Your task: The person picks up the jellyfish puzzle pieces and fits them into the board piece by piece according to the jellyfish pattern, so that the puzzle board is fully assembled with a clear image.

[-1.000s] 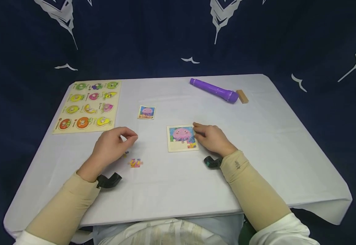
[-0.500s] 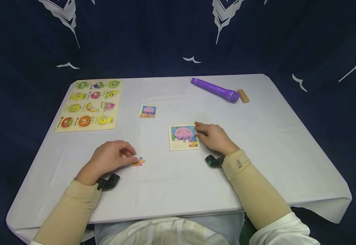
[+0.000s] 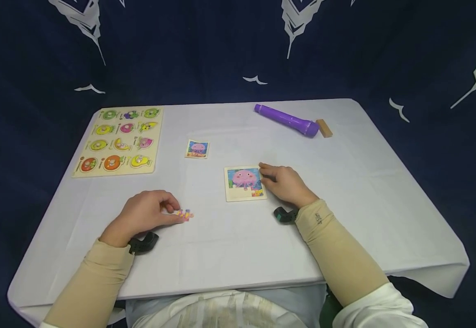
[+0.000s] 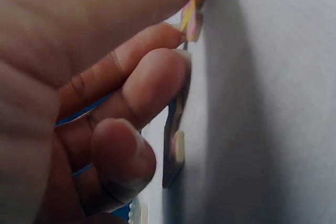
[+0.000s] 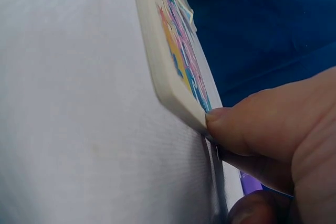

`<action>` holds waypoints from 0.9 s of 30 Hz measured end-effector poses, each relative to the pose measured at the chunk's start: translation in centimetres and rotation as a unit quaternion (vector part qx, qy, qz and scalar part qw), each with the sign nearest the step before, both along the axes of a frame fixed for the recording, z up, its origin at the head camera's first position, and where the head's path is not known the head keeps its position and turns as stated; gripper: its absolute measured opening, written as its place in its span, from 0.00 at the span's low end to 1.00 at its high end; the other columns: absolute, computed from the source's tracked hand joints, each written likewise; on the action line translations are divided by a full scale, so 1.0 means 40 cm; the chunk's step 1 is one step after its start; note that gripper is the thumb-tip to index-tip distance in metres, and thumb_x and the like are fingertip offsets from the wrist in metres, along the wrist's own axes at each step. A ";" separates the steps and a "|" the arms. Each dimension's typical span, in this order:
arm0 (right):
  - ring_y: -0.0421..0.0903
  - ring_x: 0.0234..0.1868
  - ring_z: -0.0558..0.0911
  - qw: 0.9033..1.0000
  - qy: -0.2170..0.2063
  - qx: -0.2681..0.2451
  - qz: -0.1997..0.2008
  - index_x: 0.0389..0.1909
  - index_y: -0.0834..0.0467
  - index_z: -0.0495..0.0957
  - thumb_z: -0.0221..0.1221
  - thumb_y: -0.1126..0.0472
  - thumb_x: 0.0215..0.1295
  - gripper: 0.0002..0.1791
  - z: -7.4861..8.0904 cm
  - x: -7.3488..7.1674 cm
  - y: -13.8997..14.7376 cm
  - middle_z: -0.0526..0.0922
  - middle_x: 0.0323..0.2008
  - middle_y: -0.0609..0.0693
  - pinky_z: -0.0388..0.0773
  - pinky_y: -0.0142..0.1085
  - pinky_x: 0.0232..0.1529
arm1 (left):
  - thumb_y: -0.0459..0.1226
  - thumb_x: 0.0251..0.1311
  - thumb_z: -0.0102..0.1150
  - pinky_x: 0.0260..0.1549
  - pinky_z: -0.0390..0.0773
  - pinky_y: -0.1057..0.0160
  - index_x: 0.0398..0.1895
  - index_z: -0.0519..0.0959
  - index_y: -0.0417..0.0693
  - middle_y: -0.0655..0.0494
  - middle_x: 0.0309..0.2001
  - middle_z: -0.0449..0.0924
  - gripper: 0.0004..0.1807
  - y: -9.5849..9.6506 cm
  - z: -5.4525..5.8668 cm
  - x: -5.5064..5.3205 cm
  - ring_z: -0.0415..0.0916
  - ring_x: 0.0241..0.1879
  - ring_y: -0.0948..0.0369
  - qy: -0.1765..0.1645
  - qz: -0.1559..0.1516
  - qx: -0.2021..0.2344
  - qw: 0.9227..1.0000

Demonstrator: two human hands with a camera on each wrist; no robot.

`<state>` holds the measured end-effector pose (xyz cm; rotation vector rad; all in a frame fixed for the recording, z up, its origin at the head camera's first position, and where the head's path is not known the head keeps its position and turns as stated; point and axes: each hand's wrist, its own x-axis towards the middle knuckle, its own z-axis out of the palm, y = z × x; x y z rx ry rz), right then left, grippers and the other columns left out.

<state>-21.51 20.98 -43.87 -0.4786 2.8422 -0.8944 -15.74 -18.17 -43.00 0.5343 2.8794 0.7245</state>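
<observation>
In the head view my left hand [image 3: 145,214] is low over the cloth, thumb and forefinger at a small pink and yellow jigsaw piece [image 3: 186,215]. The left wrist view shows this piece upright-looking beyond the thumb, with another jigsaw piece [image 4: 178,148] under the curled fingers. My right hand [image 3: 287,184] holds the right edge of a square jigsaw board [image 3: 238,196]. The thumb presses on the board's edge in the right wrist view. A pink jellyfish fills most of the board; its lower left part is bare.
A small jellyfish picture card [image 3: 197,149] lies behind the board. At the back left is a fruit puzzle board [image 3: 139,171]. A purple microphone-shaped tube [image 3: 284,119] and a brown block [image 3: 324,128] lie at the back right of the white-covered table [image 3: 365,205].
My left hand has come down towards the table and onto the jigsaw piece, which has turned slightly. The right hand stays at the board's edge.
</observation>
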 end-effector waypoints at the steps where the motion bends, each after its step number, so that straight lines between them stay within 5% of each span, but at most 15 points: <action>1: 0.56 0.76 0.66 1.000 0.001 0.001 0.000 0.69 0.59 0.74 0.58 0.57 0.75 0.24 0.001 -0.001 0.000 0.70 0.74 0.48 0.58 0.55 0.76 | 0.53 0.46 0.82 0.28 0.70 0.63 0.32 0.86 0.61 0.69 0.27 0.81 0.15 0.001 -0.001 -0.001 0.72 0.27 0.65 0.003 0.000 0.002 1.000; 20: 0.54 0.76 0.67 1.000 0.011 0.002 0.000 0.68 0.59 0.75 0.58 0.57 0.75 0.24 -0.008 -0.002 0.000 0.70 0.74 0.47 0.59 0.54 0.76 | 0.44 0.61 0.73 0.23 0.66 0.63 0.35 0.86 0.59 0.66 0.26 0.81 0.04 0.007 -0.011 -0.009 0.69 0.23 0.62 0.041 0.037 0.047 0.997; 27: 0.54 0.76 0.67 1.000 0.006 0.007 0.000 0.69 0.59 0.75 0.59 0.56 0.76 0.24 -0.007 -0.001 0.001 0.70 0.74 0.47 0.59 0.54 0.76 | 0.43 0.62 0.72 0.21 0.66 0.65 0.35 0.86 0.56 0.64 0.24 0.80 0.04 0.009 -0.013 -0.014 0.68 0.21 0.62 0.021 0.037 0.094 0.995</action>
